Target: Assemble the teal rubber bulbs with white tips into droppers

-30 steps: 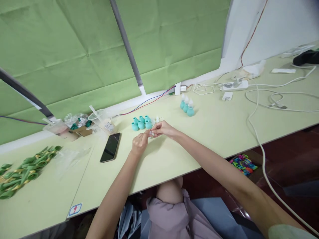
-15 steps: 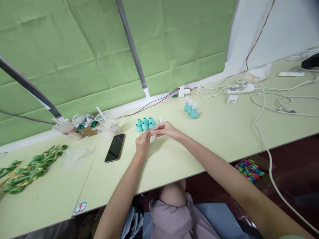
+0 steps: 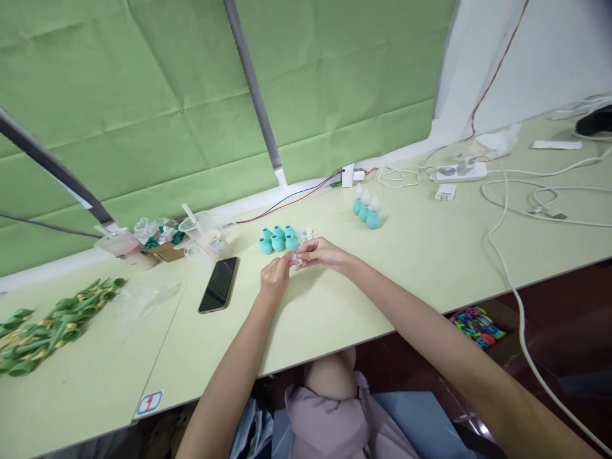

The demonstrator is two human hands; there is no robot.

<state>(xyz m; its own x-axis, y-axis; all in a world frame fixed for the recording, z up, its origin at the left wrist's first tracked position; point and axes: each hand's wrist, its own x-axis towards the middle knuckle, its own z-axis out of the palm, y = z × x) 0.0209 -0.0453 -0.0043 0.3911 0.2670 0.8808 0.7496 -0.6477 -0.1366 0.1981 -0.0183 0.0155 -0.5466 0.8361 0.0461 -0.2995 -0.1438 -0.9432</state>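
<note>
My left hand (image 3: 276, 275) and my right hand (image 3: 324, 252) meet above the table, fingertips closed on a small white plastic piece (image 3: 296, 258) between them. Its exact shape is mostly hidden by the fingers. Just behind my hands several open-necked turquoise squeeze bulbs (image 3: 277, 241) stand in two rows. Beside them, partly covered by my right hand, lie small white parts (image 3: 310, 233). Farther right stand three turquoise bulbs (image 3: 372, 218) with pointed translucent white nozzles on top.
A black phone (image 3: 218, 285) lies left of my hands, near a plastic cup (image 3: 210, 237) and a crumpled clear bag (image 3: 143, 306). Green tube-like pieces (image 3: 62, 325) are heaped at far left. A power strip (image 3: 459, 171), a charger (image 3: 445, 192) and white cables (image 3: 507, 210) occupy the right side.
Both hands stay together, with slight finger movement around the white piece, and have shifted marginally down. The bulbs stand as before; the view has moved slightly.
</note>
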